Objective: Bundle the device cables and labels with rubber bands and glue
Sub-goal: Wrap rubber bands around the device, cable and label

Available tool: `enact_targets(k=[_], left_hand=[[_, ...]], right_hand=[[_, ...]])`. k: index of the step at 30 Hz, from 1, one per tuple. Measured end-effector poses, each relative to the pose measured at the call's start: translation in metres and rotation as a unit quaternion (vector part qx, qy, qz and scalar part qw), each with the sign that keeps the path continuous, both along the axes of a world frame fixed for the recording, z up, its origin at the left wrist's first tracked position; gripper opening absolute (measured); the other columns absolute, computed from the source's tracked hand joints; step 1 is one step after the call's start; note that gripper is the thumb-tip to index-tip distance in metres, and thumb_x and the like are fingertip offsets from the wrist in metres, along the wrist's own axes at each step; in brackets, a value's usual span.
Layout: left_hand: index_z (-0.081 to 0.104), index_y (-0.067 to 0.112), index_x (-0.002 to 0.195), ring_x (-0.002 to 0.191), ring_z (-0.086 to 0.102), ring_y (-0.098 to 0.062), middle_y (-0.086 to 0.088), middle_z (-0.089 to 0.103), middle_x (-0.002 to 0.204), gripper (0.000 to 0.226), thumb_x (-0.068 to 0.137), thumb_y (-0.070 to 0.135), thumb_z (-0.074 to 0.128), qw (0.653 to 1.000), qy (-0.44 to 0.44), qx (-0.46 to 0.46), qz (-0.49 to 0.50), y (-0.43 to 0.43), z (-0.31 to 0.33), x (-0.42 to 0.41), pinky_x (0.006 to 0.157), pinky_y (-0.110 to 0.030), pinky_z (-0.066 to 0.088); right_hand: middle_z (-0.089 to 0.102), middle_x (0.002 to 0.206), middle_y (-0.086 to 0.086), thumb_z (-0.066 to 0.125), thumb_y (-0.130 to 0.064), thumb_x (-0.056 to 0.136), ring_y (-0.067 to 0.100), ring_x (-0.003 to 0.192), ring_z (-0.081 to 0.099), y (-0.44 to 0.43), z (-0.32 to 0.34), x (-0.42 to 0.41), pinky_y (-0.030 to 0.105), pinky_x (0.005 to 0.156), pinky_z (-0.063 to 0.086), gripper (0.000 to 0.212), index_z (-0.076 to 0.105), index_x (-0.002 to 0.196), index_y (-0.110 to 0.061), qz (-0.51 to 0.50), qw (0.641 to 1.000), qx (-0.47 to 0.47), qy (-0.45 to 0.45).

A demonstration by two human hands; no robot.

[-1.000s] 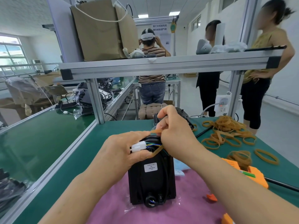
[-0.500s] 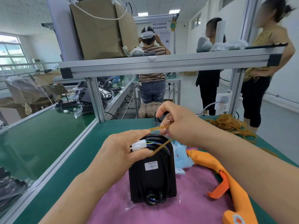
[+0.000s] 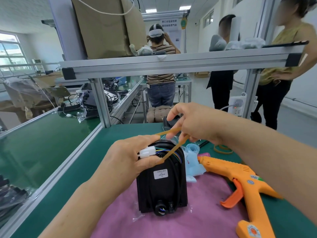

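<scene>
- The left hand [image 3: 130, 157] has its grip clamped on the white connector [image 3: 147, 152] and the gathered coloured wires [image 3: 163, 149]. It holds them at the top end of the black device [image 3: 161, 189], which lies on the pink cloth [image 3: 202, 220] on the green surface [image 3: 77, 160].
- The right hand [image 3: 193, 124] has its grip pinched on the rubber band [image 3: 173, 149]. The band is stretched taut away from the left hand, with one strand above the bundle and one below.
- Judgement: a wrap around the wires is in progress, with the band looped at the left fingers.
- Risk: the band looks heavily tensioned, so a slipping pinch could snap it back onto the left fingers or fling it off the bundle.
- Risk: pulling sideways may drag the wires out of the left grip, or strain them where they enter the connector.
- Risk: the device rests loosely on the cloth and could tip or slide under the pull.
- The orange glue gun [image 3: 240, 177] lies just right of the device, under the right forearm, so a lowered arm might knock it or touch its nozzle.
- The blue label strip [image 3: 193, 152] lies beside the device, outside the band.
</scene>
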State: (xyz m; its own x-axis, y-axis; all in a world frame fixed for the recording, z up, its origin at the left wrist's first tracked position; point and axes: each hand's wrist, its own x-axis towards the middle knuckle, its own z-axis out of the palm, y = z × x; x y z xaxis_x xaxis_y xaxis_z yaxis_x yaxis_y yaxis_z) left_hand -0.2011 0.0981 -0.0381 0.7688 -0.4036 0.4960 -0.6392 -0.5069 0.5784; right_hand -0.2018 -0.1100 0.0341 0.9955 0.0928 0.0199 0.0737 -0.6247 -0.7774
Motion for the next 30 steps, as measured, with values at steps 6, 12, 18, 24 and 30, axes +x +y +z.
enact_targets(k=[6,12,18,24,30], left_hand=[[0.067,0.038,0.123,0.108,0.061,0.010,0.027,0.069,0.113,0.051,0.076,0.029,0.084,1.000,-0.006,-0.001,-0.003,0.001,0.000,0.000,0.094,-0.019,0.047],[0.067,0.036,0.122,0.109,0.060,0.009,0.025,0.069,0.114,0.048,0.077,0.032,0.082,1.000,-0.003,0.003,-0.002,0.001,-0.001,0.005,0.097,-0.023,0.048],[0.069,0.035,0.120,0.106,0.061,0.011,0.026,0.070,0.111,0.048,0.075,0.032,0.084,1.000,0.001,-0.003,-0.003,0.001,-0.003,0.005,0.094,-0.018,0.048],[0.069,0.033,0.121,0.108,0.060,0.010,0.025,0.070,0.113,0.049,0.074,0.031,0.084,1.000,0.012,-0.010,-0.006,0.000,-0.003,0.006,0.096,-0.018,0.047],[0.070,0.036,0.119,0.105,0.061,0.013,0.026,0.070,0.110,0.048,0.073,0.028,0.085,0.999,0.027,-0.025,-0.009,0.001,-0.005,0.010,0.090,-0.005,0.043]], right_hand=[[0.077,0.087,0.009,0.037,0.011,0.093,0.009,0.056,0.061,-0.006,-0.006,0.011,0.016,0.041,0.037,0.038,0.052,0.115,-0.017,-0.021,0.988,0.123,0.087],[0.068,0.075,0.005,0.041,0.012,0.096,0.001,0.037,0.047,-0.011,-0.045,0.015,0.009,0.031,0.029,0.037,0.050,0.126,-0.009,-0.046,0.908,0.357,0.213],[0.063,0.077,0.009,0.031,0.021,0.087,0.004,0.041,0.051,-0.018,-0.067,0.004,0.010,0.030,0.030,0.044,0.060,0.110,-0.003,-0.040,0.887,0.405,0.220],[0.069,0.076,0.002,0.060,-0.002,0.084,0.010,0.058,0.063,-0.026,-0.053,-0.006,0.020,0.048,0.051,0.016,0.072,0.085,-0.013,-0.009,0.967,0.212,0.143],[0.070,0.084,-0.004,0.063,-0.002,0.083,0.008,0.077,0.062,-0.043,-0.055,-0.020,0.025,0.071,0.053,0.023,0.075,0.088,-0.022,-0.064,0.994,0.061,0.060]])
